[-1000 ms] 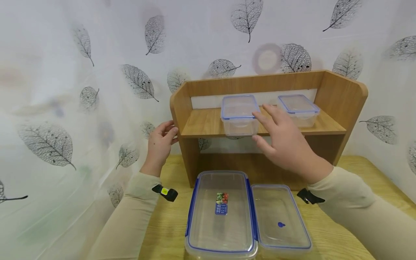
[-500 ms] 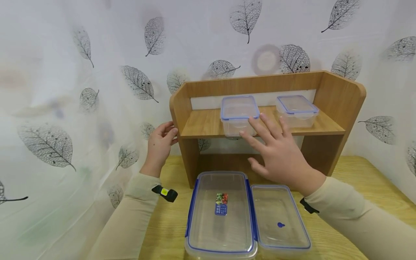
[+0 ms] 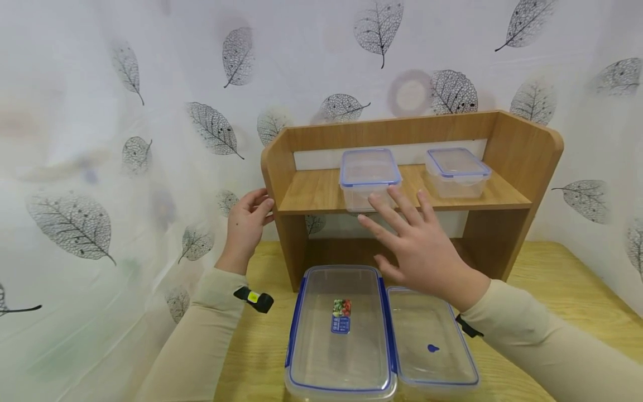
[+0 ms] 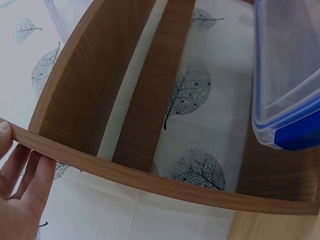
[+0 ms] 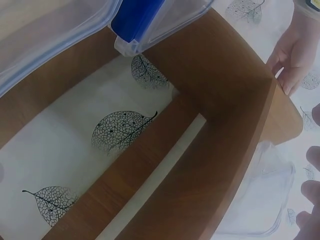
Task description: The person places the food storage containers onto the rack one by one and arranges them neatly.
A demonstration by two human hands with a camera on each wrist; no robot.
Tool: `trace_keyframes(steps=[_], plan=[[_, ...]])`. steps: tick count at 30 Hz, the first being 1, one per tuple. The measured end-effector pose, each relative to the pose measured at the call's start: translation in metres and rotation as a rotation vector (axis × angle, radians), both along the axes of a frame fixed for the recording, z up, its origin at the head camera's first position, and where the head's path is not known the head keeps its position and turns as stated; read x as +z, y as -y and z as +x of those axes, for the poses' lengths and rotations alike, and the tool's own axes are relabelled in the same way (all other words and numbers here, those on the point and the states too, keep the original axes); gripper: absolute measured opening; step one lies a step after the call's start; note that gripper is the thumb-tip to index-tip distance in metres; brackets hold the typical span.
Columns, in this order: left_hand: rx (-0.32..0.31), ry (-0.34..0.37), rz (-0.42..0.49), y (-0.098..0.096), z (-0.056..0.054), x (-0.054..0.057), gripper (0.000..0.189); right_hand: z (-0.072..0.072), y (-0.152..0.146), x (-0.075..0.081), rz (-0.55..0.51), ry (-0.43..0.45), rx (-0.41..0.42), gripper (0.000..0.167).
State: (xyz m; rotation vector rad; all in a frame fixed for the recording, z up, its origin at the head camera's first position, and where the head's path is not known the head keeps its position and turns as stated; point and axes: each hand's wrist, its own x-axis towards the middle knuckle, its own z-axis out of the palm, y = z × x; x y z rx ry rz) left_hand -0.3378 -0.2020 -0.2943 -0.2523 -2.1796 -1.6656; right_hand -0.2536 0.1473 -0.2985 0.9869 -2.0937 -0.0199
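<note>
- While pinching the wooden shelf (image 3: 316,190) by its left panel (image 3: 285,223) with the left hand (image 3: 247,220), holds the right hand (image 3: 419,248) spread before the left small box (image 3: 370,167).
- Shows the shelf on the table (image 3: 547,271), behind two large containers (image 3: 341,354) (image 3: 436,365).

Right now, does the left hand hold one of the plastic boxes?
No, the left hand grips the side edge of the wooden shelf.
</note>
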Motion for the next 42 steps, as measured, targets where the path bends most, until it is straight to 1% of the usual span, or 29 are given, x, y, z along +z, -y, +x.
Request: trace_keyframes(steps=[6,14,17,23,31,35,42], plan=[[-0.011,0.01,-0.004,-0.001,0.0,0.001,0.041,0.0,0.003,-0.003,0.007,0.004,0.004,0.077],[-0.017,-0.004,-0.013,-0.003,-0.001,0.003,0.041,-0.002,0.002,-0.004,0.015,0.009,-0.01,0.076],[-0.018,-0.006,-0.008,-0.004,-0.002,0.002,0.041,-0.003,0.003,-0.005,0.022,0.002,-0.017,0.076],[-0.036,-0.019,0.03,-0.003,-0.005,0.001,0.039,-0.005,0.005,-0.005,0.041,0.002,-0.037,0.079],[-0.029,-0.026,0.028,-0.001,-0.003,0.001,0.04,-0.009,0.008,-0.003,0.048,0.001,-0.058,0.074],[-0.018,-0.017,0.02,0.001,-0.001,0.0,0.04,-0.012,0.009,-0.005,0.045,0.012,-0.059,0.073],[-0.018,-0.013,0.015,0.001,0.0,-0.001,0.04,-0.017,0.01,-0.006,0.025,0.023,-0.057,0.069]])
